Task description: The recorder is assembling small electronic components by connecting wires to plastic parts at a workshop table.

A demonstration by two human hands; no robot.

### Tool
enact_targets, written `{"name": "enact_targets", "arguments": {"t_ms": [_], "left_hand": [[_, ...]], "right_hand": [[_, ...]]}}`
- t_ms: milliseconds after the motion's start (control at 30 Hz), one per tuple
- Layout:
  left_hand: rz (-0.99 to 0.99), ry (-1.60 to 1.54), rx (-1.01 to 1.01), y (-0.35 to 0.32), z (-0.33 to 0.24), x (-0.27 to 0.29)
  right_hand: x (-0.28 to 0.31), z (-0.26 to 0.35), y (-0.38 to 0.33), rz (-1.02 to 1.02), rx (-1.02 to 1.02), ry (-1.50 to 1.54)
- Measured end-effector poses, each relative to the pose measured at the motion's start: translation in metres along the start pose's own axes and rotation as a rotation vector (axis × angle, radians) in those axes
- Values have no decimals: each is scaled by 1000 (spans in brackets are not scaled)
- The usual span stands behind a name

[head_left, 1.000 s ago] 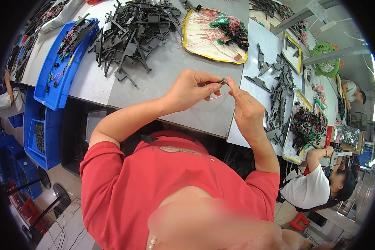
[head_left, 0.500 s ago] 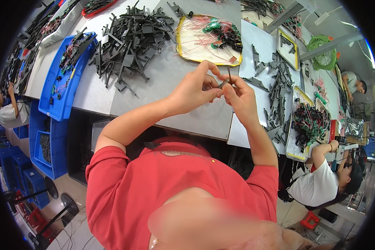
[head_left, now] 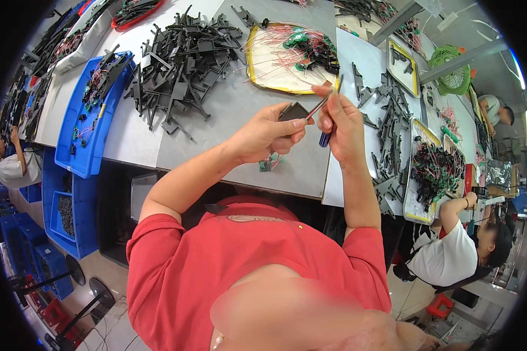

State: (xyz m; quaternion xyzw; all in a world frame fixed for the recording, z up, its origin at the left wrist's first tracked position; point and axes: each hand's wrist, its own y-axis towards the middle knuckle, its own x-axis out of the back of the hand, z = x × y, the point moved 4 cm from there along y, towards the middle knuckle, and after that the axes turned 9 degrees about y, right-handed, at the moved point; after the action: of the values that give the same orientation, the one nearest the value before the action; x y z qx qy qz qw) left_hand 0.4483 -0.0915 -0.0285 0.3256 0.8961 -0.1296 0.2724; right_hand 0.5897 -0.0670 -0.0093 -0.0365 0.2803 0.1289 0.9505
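Left hand: the left hand is closed in a pinch, thumb against curled fingers, on a flat, dark grey plastic part.
Plastic part: above the tabletop, between the hand's fingers and the thumb; its visible plate lies aslant, with a corner pointing away from the person. Its full long axis is hidden by the fingers.
Right hand: the right hand is curled closed around a slim tool with a dark blue handle.
Slim tool: long axis runs away from the person, leaning slightly right; the handle end points back toward the body, the thin end toward the pile tray.
Thin red wire: the wire slants from the left thumb up to the right fingertips.
Small green circuit board: the board shows just below the left hand; whether it touches the grey tabletop cannot be told.
Pile tray: a yellow-rimmed white tray beyond the hands bears wired boards.
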Motion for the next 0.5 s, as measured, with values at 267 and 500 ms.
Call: {"name": "enact_targets", "arguments": {"t_ms": [267, 500], "left_hand": [[97, -224, 143, -3, 2, 4], [-64, -57, 133, -1, -4, 0]], "right_hand": [[2, -18, -9, 32, -50, -120], [-2, -14, -12, 32, 39, -202]]}}
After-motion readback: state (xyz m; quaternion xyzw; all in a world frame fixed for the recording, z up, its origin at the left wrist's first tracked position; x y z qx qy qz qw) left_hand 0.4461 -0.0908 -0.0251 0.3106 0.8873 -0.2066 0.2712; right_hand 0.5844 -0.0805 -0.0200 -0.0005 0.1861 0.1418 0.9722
